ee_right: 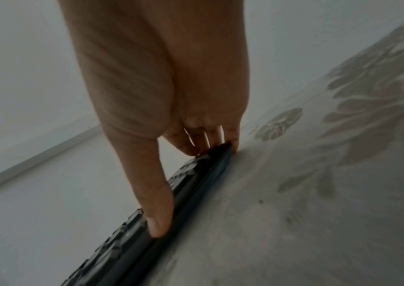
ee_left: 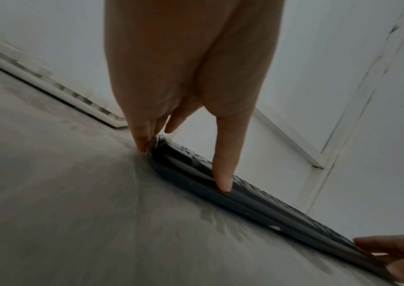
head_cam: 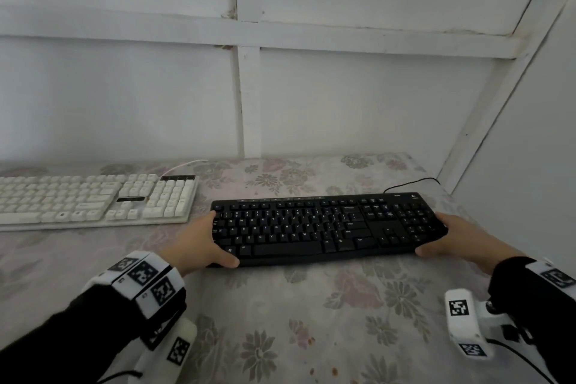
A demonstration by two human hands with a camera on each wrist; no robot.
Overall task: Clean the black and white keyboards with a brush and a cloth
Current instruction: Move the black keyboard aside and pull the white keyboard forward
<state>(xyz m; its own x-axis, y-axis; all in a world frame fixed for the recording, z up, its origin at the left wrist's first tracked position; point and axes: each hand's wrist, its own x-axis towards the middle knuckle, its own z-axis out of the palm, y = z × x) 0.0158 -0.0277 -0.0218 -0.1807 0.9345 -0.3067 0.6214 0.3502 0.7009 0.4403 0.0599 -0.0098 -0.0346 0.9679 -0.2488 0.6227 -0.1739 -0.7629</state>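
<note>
The black keyboard [head_cam: 327, 227] lies across the flowered tablecloth [head_cam: 311, 321], right of centre. My left hand [head_cam: 202, 240] pinches its left end, thumb on the front edge and fingers at the side. My right hand [head_cam: 448, 237] grips the right end the same way. In the left wrist view the left hand [ee_left: 183, 166] clamps the black keyboard [ee_left: 257, 205]. In the right wrist view the right hand [ee_right: 191, 189] clamps the black keyboard [ee_right: 122, 247]. The white keyboard [head_cam: 93, 199] lies at the far left. No brush or cloth is in view.
The back wall stands close behind both keyboards, and a side wall [head_cam: 530, 134] closes the table's right side. A black cable [head_cam: 411, 181] runs off the black keyboard's back right corner, and a white cable [head_cam: 184, 165] leaves the white one.
</note>
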